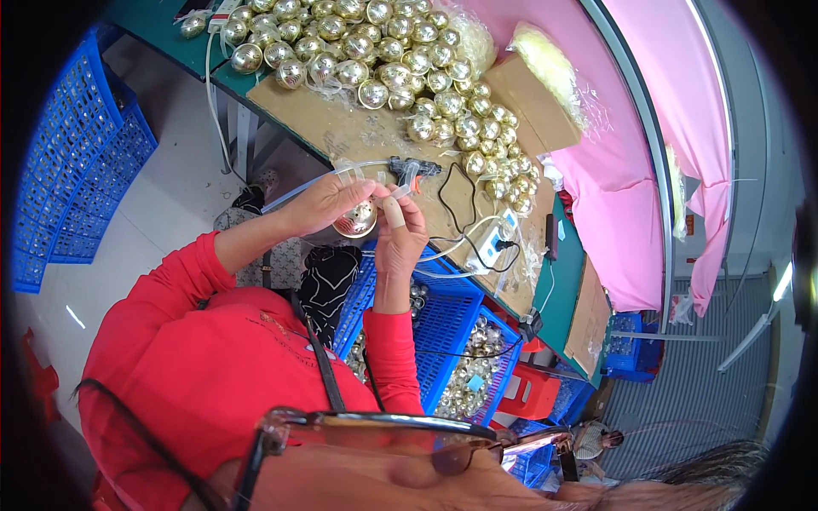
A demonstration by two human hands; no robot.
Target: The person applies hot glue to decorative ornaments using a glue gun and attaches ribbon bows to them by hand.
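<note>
Just left of the frame's centre, both hands meet over a single gold ball ornament (356,220). The left hand (322,204) reaches in from the lower left on a red-sleeved forearm and curls its fingers over the top of the ball, gripping it. The right hand (399,238) rises from below, closed on the ball's right side, with a pale covering on one raised finger; whether it also pinches something small there cannot be told.

Directly above the hands, a black glue gun (415,168) lies on a sheet of brown cardboard (341,128) that covers this part of the bench (162,38). A black cord runs from the gun toward a white power strip (494,243) at centre right. A large heap of gold balls (383,60) fills the upper middle of the frame and trails down toward the right. A cardboard box (532,102) with pale shredded filling sits at upper right, beside pink cloth (613,170).

Below the hands, blue crates (443,324) hold more gold balls. A stack of blue crates (68,170) stands on the floor at far left. Along the bottom edge, the rim of a pair of glasses (375,426) shows.
</note>
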